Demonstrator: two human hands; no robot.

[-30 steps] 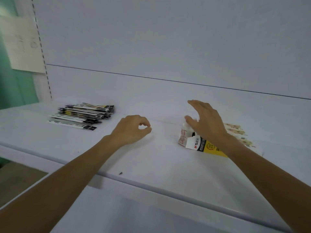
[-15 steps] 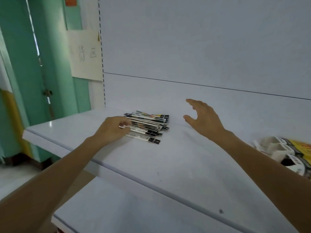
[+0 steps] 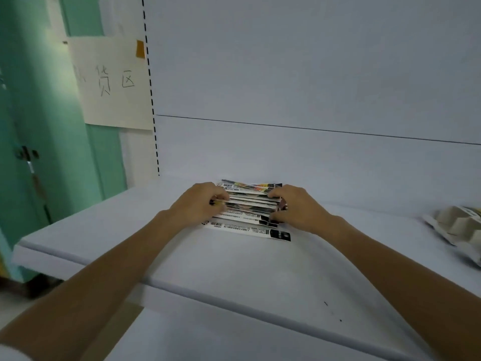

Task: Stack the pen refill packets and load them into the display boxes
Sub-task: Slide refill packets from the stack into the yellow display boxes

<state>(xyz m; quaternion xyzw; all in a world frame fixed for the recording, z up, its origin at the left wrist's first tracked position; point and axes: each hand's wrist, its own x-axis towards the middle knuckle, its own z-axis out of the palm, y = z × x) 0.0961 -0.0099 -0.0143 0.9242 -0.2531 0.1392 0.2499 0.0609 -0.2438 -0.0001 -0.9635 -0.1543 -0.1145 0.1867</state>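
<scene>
White shelf (image 3: 234, 269) beside a green door (image 3: 52, 126): a person's left hand (image 3: 197, 204) and right hand (image 3: 299, 209) clasp opposite ends of a loose stack of pen refill packets (image 3: 247, 204) lying toward the shelf's far left, fingers curled round the upper packets while the lowest one juts nearer. A display box (image 3: 458, 225), cut off by the frame, lies well apart to the right
</scene>
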